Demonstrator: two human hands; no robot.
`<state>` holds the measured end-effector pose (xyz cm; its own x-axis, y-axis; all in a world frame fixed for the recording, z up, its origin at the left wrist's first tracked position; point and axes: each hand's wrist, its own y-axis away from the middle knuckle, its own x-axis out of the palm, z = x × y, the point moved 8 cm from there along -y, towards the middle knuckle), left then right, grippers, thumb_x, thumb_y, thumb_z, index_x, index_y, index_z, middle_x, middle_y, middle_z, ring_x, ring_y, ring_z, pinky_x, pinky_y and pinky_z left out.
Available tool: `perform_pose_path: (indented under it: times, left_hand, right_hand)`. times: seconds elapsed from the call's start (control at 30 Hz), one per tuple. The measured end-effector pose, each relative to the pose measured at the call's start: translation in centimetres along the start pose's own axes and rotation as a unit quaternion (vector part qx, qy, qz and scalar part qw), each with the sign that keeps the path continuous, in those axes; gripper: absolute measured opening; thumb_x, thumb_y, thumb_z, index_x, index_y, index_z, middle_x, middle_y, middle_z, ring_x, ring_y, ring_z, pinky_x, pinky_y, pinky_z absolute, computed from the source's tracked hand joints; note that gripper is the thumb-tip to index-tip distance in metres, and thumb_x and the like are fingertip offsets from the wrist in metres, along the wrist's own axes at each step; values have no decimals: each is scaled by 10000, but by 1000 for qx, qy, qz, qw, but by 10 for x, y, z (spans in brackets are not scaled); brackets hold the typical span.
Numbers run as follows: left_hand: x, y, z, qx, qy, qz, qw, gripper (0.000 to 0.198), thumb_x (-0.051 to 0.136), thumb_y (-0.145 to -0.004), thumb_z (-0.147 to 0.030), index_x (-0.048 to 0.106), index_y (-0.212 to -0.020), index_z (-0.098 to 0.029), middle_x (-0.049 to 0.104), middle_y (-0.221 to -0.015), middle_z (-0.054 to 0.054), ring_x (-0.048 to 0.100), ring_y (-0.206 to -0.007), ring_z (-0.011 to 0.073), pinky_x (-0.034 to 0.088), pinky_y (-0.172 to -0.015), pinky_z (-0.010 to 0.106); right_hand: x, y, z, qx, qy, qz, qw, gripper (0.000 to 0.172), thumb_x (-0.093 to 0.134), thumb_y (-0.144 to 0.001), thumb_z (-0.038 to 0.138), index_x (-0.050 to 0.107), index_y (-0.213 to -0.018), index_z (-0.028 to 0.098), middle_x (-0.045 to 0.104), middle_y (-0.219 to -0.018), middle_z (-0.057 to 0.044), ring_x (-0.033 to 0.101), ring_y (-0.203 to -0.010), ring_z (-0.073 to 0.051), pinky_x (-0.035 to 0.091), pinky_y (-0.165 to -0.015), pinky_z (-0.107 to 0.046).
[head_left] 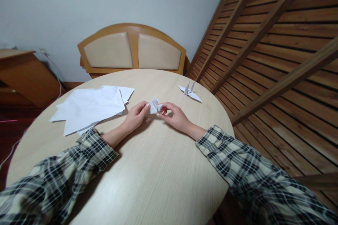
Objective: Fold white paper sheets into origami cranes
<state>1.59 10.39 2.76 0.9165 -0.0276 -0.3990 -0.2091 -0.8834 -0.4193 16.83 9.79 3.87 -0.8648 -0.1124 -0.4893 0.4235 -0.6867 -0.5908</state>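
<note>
A person in plaid sleeves works a small piece of folded paper between both hands, just above or resting on a round, pale wooden bench; the exact contact cannot be told. The left hand pinches its left side, thumb on top, while the right hand nips the opposite end between thumb and forefinger. Uneven pulling by the two hands could tear the thin paper or skew a crease, and a loosened left thumb could let the layers spring apart. Loose white sheets lie on the left, so close to the left cuff that a sweep of that arm could drag them. A finished paper crane sits beyond the right hand, well apart, near the bench's far edge, where a careless reach could knock it off.
</note>
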Motion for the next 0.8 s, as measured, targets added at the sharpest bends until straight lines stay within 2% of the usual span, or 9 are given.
perform_pose_path:
  times: [0.17, 0.27, 0.37, 0.5, 0.57, 0.63, 0.73, 0.8]
  left_hand:
    - [-2, -1, 2, -9, 21, -2, 1000, 233, 438, -934, -369, 549, -842, -185, 532, -750, 17, 505, -721, 171, 409, -699, 313]
    - [-1, -1, 3, -15, 25, 8, 1000, 246, 434, -936, -382, 514, -796, -196, 498, -744, 10, 481, -722, 172, 400, -708, 313]
    - [0, 0, 5, -25, 37, 17, 999, 243, 429, -927, -397, 500, -800, -203, 505, -772, 16, 478, -742, 179, 404, -724, 316]
    - [3, 0, 7, -23, 55, 32, 998, 227, 431, -923, -392, 516, -842, -197, 551, -834, 35, 501, -794, 186, 421, -760, 323]
    - [4, 0, 7, -20, 53, 38, 998, 221, 434, -925, -377, 531, -852, -193, 574, -856, 44, 515, -814, 190, 433, -770, 329]
    - [4, 0, 6, -18, 45, 41, 998, 214, 436, -924, -360, 547, -861, -189, 595, -872, 52, 529, -832, 194, 447, -782, 335]
    - [4, 0, 4, -21, 25, 39, 999, 198, 432, -915, -334, 567, -895, -190, 621, -903, 58, 545, -867, 202, 457, -805, 339]
    - [3, 0, 3, -22, 15, 34, 999, 191, 429, -909, -316, 572, -911, -189, 632, -917, 63, 551, -868, 204, 461, -795, 338]
  right_hand:
    - [-1, 1, 0, -11, -9, 1, 1000, 254, 575, -900, 218, 634, -1145, 244, 600, -1049, -59, 581, -886, -159, 507, -857, -369]
    - [-4, 1, -6, 25, -17, -10, 999, 241, 546, -927, 275, 640, -1147, 252, 594, -1099, -72, 580, -956, -176, 509, -872, -379]
    - [-4, 1, -18, 73, -31, -16, 997, 302, 505, -955, 333, 599, -1232, 253, 597, -1190, -98, 578, -1045, -196, 486, -931, -416]
    - [-1, 2, -28, 99, -47, -13, 994, 373, 442, -974, 478, 606, -1213, 242, 604, -1257, -111, 524, -1211, -216, 369, -1070, -454]
    - [1, 0, -30, 95, -53, -4, 994, 425, 393, -971, 549, 637, -1121, 236, 632, -1194, -102, 542, -1172, -210, 356, -1068, -439]
    - [1, -1, -29, 90, -56, 0, 994, 463, 375, -956, 598, 647, -988, 225, 651, -1059, -85, 570, -1057, -202, 390, -1006, -411]
    - [-1, -2, -30, 109, -74, -7, 991, 423, 456, -916, 603, 592, -843, 208, 599, -859, -38, 551, -847, -175, 438, -822, -347]
    - [-3, -2, -33, 142, -104, -12, 984, 366, 558, -866, 563, 555, -804, 203, 548, -772, -2, 507, -734, -150, 417, -703, -304]
